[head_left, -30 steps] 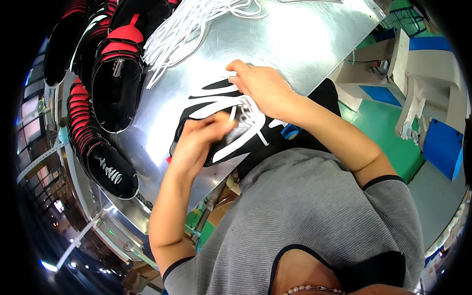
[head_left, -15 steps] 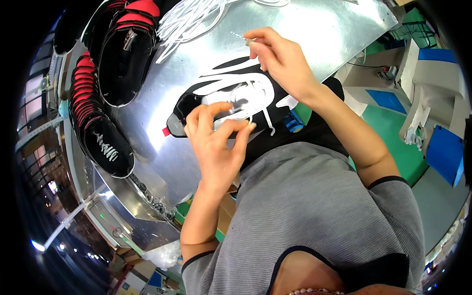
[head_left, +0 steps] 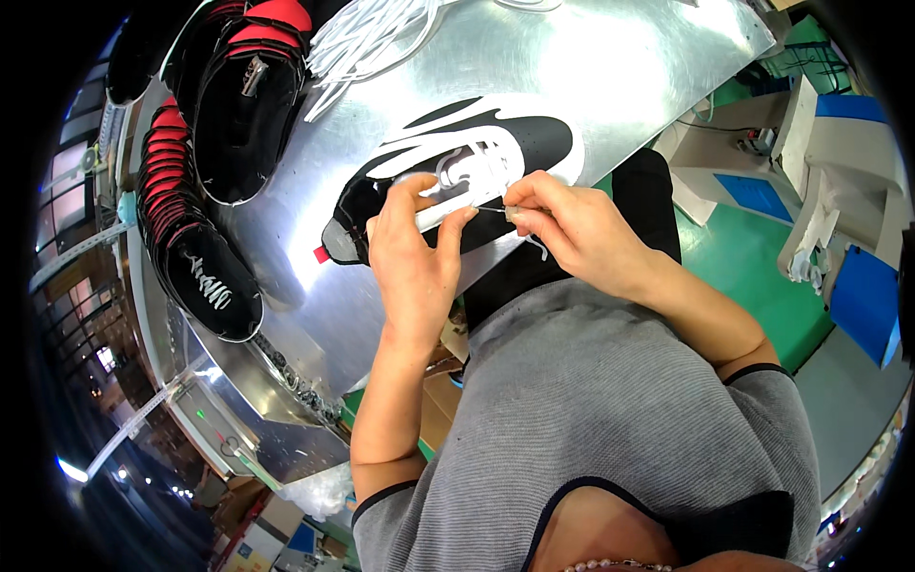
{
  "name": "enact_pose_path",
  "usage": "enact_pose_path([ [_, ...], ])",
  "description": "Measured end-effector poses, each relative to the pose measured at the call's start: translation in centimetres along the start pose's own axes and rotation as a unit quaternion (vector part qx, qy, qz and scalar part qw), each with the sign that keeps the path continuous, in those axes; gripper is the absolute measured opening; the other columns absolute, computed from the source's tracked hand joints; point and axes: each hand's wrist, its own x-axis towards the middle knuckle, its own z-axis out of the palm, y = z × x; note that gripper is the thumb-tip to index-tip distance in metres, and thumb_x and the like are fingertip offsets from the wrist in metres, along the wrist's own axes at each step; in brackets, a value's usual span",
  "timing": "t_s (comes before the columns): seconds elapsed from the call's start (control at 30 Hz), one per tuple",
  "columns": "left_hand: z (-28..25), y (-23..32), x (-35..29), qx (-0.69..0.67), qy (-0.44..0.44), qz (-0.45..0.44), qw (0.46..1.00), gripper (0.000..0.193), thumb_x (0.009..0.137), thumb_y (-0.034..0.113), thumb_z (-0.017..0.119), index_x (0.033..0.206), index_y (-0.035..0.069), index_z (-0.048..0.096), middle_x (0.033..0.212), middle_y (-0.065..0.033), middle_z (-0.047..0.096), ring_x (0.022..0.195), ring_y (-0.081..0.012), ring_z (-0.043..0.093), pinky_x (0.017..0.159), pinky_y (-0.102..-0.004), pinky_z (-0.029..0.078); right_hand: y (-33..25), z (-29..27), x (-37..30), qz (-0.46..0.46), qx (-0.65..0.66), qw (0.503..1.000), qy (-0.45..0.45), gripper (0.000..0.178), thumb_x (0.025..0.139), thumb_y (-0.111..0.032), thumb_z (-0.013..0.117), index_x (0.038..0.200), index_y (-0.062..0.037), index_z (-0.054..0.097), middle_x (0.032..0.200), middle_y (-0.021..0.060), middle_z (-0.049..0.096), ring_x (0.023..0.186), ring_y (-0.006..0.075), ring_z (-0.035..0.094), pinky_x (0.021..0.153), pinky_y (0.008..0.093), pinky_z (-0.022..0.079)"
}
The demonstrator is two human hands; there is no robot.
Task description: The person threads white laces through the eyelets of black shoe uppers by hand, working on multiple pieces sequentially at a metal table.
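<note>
A black and white shoe upper (head_left: 538,143) with a red heel tab lies on the metal table, toe pointing right. My left hand (head_left: 410,262) is closed on the near edge of its opening, thumb and fingers gripping the white eyelet strip. Just right of that thumb, my right hand (head_left: 577,234) pinches a thin needle-like tool (head_left: 493,209), its tip at the strip by my left thumb. White lace (head_left: 452,170) loops inside the opening, and a lace end (head_left: 541,250) hangs below my right fingers. The exact point where the tool meets the strip is too small to make out.
Stacked black shoe uppers with red parts (head_left: 164,157) line the table's left side. A bundle of white laces (head_left: 367,38) lies at the back of the metal table (head_left: 629,57). Beyond the table's right edge stand grey bench parts with blue panels (head_left: 863,296).
My right hand has come down from above the upper to beside my left thumb, bringing the thin tool along. The toe part is uncovered, and the large lace loop over it has gone.
</note>
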Motion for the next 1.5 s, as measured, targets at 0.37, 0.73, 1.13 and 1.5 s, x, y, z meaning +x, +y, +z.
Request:
enact_pose_path([
  [0.37,-0.3,-1.0,0.8,-0.048,-0.036,-0.008,0.998,0.023,0.077,0.014,0.081,0.089,0.001,0.066,0.083,-0.0124,0.066,0.073,-0.0294,0.064,0.066,-0.0365,0.049,0.0,-0.1,1.1,0.028,0.05,0.998,-0.001,0.011,0.096,-0.012,0.058,0.099,-0.0027,0.053,0.073,0.011,0.065,0.065,0.0288,0.065,0.059,0.0372,0.049],
  [0.73,0.2,-1.7,0.3,-0.125,-0.084,-0.055,0.987,0.018,0.081,0.007,0.078,0.093,-0.001,0.068,0.086,-0.0078,0.071,0.075,-0.0131,0.064,0.069,-0.026,0.049,0.6,3.5,2.8,0.032,-0.082,0.996,0.015,0.023,0.095,-0.013,0.06,0.109,-0.0028,0.045,0.078,0.0186,0.064,0.072,0.0387,0.066,0.061,0.0443,0.05],
  [1.13,0.2,-1.6,-0.9,-0.095,-0.043,0.063,0.993,0.016,0.086,0.004,0.069,0.101,0.001,0.066,0.083,-0.0141,0.067,0.063,-0.0288,0.063,0.059,-0.0357,0.048,-0.9,3.7,2.8,0.09,-0.087,0.992,0.005,0.021,0.096,-0.01,0.057,0.111,-0.0026,0.045,0.085,0.0182,0.068,0.078,0.0361,0.068,0.067,0.0413,0.052],
  [1.5,0.0,-1.0,-1.8,-0.079,-0.053,0.123,0.988,0.018,0.086,0.001,0.067,0.104,0.001,0.067,0.079,-0.0136,0.065,0.064,-0.0302,0.063,0.058,-0.0365,0.049,-0.7,1.9,0.6,0.058,0.032,0.998,-0.002,0.012,0.099,-0.011,0.052,0.103,0.0001,0.051,0.072,0.0118,0.063,0.067,0.0262,0.064,0.063,0.0357,0.049],
])
